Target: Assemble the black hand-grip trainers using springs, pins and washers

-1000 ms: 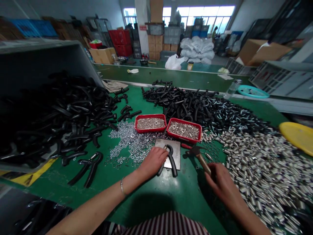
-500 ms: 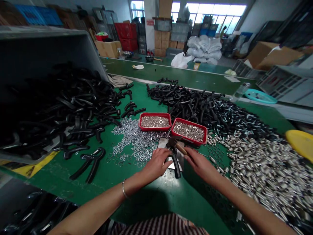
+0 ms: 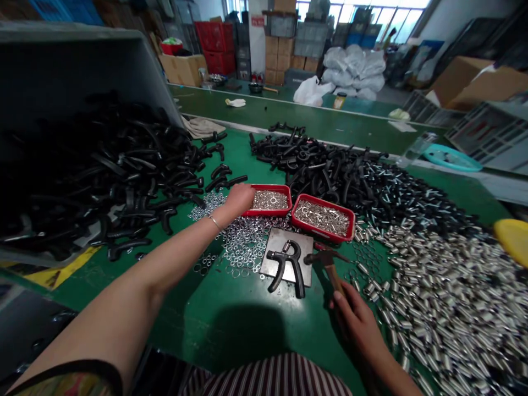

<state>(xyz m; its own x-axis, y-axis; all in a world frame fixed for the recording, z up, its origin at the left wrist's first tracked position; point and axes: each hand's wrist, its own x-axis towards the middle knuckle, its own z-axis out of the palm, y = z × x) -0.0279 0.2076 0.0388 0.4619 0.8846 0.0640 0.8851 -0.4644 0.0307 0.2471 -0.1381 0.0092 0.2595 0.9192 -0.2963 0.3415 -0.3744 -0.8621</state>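
Note:
My right hand [image 3: 358,312] is wrapped round the wooden handle of a hammer [image 3: 333,273], whose dark head hangs at the right edge of a square metal plate [image 3: 270,242]. On that plate lies a black hand gripper [image 3: 298,269] with a small coil spring, its two legs pointing toward me; neither hand touches it. Stretched forward, my left hand [image 3: 240,199] is curled over the left end of a red tray [image 3: 270,212] of tiny metal parts. Its fingertips are hidden, so anything pinched there cannot be made out.
Another red tray [image 3: 324,236] holds small pins. Loose metal rings [image 3: 243,247] lie left of the plate, springs [image 3: 462,297] heap at right. Black handles pile behind the trays [image 3: 325,165] and spill from a grey bin [image 3: 160,82]. A yellow dish [image 3: 513,242] sits far right.
My left hand has left the hand gripper and moved forward-left to the tray. My right hand has drawn the hammer back to the right. My left forearm now covers where another hand gripper lay.

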